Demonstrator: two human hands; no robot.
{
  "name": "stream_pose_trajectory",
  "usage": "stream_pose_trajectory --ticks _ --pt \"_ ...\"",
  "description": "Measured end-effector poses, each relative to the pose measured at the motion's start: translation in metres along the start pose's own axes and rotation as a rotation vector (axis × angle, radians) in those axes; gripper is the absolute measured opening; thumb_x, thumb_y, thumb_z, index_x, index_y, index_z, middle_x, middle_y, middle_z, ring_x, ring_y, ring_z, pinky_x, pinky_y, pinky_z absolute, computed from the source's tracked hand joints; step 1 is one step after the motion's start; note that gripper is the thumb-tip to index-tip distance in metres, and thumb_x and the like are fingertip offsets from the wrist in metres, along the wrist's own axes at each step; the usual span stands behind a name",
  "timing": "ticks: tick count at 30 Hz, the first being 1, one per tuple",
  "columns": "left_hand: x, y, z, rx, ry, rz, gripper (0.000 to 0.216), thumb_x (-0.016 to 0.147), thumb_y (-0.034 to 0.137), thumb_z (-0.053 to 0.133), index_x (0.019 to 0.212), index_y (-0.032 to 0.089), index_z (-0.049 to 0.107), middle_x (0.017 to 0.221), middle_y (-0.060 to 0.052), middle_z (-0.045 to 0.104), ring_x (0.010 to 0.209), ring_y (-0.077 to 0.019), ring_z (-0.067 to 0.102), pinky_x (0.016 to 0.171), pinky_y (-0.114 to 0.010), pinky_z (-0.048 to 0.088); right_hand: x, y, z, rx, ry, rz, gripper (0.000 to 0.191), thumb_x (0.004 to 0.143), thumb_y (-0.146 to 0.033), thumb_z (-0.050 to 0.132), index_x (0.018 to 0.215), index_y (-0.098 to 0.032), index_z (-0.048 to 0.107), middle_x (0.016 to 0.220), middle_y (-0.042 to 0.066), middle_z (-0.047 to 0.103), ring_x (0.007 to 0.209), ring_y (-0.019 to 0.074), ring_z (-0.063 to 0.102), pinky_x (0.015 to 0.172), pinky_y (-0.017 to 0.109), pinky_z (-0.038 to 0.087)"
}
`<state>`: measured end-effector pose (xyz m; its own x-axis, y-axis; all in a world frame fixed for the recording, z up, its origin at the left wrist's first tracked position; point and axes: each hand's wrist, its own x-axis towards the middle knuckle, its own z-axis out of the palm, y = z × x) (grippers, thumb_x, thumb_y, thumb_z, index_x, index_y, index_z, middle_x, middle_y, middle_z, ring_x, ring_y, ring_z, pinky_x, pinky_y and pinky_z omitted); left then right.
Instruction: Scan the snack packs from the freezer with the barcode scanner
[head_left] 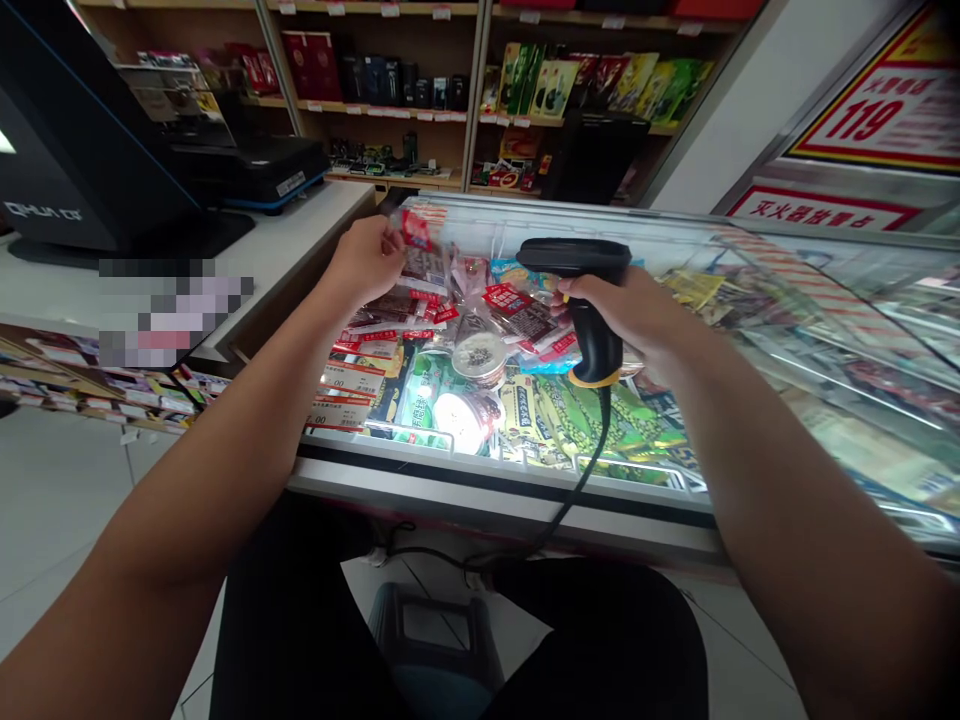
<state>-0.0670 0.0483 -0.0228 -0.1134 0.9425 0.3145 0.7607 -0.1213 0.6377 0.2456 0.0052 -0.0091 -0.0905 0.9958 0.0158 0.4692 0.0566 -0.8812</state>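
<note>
My right hand [637, 305] grips a black barcode scanner [597, 335] by its handle, the scanner's head on top and its cable running down over the freezer's front edge. At the far left corner of the freezer, my left hand [366, 258] pinches a small red and clear snack packet [417, 232], slightly blurred. Between the hands, several red-labelled snack packets [517, 300] lie in a loose pile on the glass-topped freezer [450, 490]. Under them show an ice cream cup [480, 358] and green ice cream wrappers [424, 395].
A white counter [300, 235] at left carries a black checkout terminal [97, 190] and a black device [247, 165]. Shelves [390, 110] of boxes stand behind. A stool [439, 640] is below me, and price tags [349, 380] lie at the freezer's left.
</note>
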Motion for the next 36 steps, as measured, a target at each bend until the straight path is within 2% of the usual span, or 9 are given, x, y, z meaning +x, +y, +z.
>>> stream_pose_trajectory --ticks 3,6,8,12,16,19,24,27,36 --pt "-0.003 -0.004 -0.009 0.377 -0.029 -0.041 0.016 0.086 0.027 0.068 0.099 0.019 0.063 0.117 -0.014 0.066 0.116 -0.0342 0.062 0.090 -0.043 0.051 0.009 0.009 -0.005 -0.212 0.115 0.036 0.031 0.085 -0.051 0.075 0.088 -0.021 0.072 0.076 0.009 0.064 0.067 0.0235 0.060 0.057 0.036 0.044" --pt "-0.014 0.006 -0.010 0.537 -0.045 0.030 0.028 0.088 0.033 0.067 0.110 0.017 0.063 0.141 -0.022 0.052 0.135 -0.0439 0.050 0.100 -0.053 0.049 0.013 0.015 -0.009 -0.322 0.095 0.083 0.037 0.085 -0.058 0.073 0.090 -0.021 0.074 0.075 0.010 0.064 0.066 0.0244 0.060 0.057 0.037 0.043" --pt "-0.023 0.017 -0.004 0.506 -0.111 0.205 0.026 0.092 0.030 0.062 0.114 0.016 0.063 0.139 -0.019 0.055 0.136 -0.0402 0.050 0.104 -0.052 0.047 0.013 0.016 -0.010 -0.325 0.078 0.092 0.038 0.085 -0.058 0.074 0.092 -0.021 0.074 0.074 0.009 0.064 0.067 0.0249 0.060 0.057 0.038 0.044" --pt "-0.045 0.037 0.017 0.304 -0.397 0.548 0.023 0.095 0.027 0.058 0.114 0.017 0.066 0.122 -0.012 0.068 0.120 -0.0283 0.061 0.102 -0.043 0.049 0.010 0.013 -0.008 -0.219 0.065 0.061 0.035 0.082 -0.052 0.079 0.100 -0.022 0.074 0.071 0.007 0.061 0.069 0.0241 0.059 0.057 0.036 0.045" --pt "-0.064 0.047 0.035 0.120 -0.587 0.496 0.036 0.098 0.040 0.055 0.124 0.017 0.065 0.121 -0.013 0.073 0.105 -0.0257 0.068 0.085 -0.039 0.055 0.009 0.010 -0.004 -0.086 0.062 0.113 0.032 0.080 -0.047 0.082 0.097 -0.021 0.073 0.071 0.006 0.060 0.067 0.0231 0.059 0.057 0.036 0.047" --pt "-0.069 0.052 0.039 -0.019 -0.645 0.366 0.042 0.097 0.044 0.059 0.129 0.017 0.063 0.127 -0.014 0.072 0.110 -0.0268 0.069 0.088 -0.042 0.057 0.007 0.004 0.000 0.046 0.070 0.111 0.025 0.079 -0.039 0.081 0.093 -0.020 0.072 0.073 0.006 0.063 0.068 0.0216 0.060 0.057 0.035 0.049" --pt "-0.067 0.062 0.035 -0.399 -0.519 0.113 0.025 0.098 0.029 0.063 0.120 0.018 0.063 0.123 -0.012 0.072 0.107 -0.0228 0.070 0.085 -0.037 0.059 -0.001 -0.009 0.000 0.377 0.096 0.055 0.013 0.082 -0.028 0.074 0.093 -0.020 0.073 0.099 0.007 0.073 0.079 0.0198 0.066 0.058 0.032 0.053" --pt "-0.063 0.064 0.034 -0.515 -0.380 0.101 0.020 0.094 0.027 0.070 0.112 0.022 0.063 0.117 -0.008 0.071 0.097 -0.0199 0.070 0.078 -0.034 0.059 -0.006 -0.013 -0.001 0.482 0.020 0.019 0.013 0.086 -0.031 0.071 0.094 -0.021 0.075 0.110 0.006 0.072 0.083 0.0181 0.065 0.061 0.032 0.055" --pt "-0.021 0.029 0.016 -0.314 -0.020 0.071 0.016 0.088 0.010 0.061 0.098 0.022 0.066 0.102 -0.004 0.068 0.088 -0.0177 0.068 0.072 -0.030 0.054 -0.003 0.000 0.004 0.103 -0.057 0.008 0.019 0.084 -0.039 0.075 0.088 -0.021 0.072 0.086 0.010 0.066 0.076 0.0236 0.062 0.061 0.037 0.051"
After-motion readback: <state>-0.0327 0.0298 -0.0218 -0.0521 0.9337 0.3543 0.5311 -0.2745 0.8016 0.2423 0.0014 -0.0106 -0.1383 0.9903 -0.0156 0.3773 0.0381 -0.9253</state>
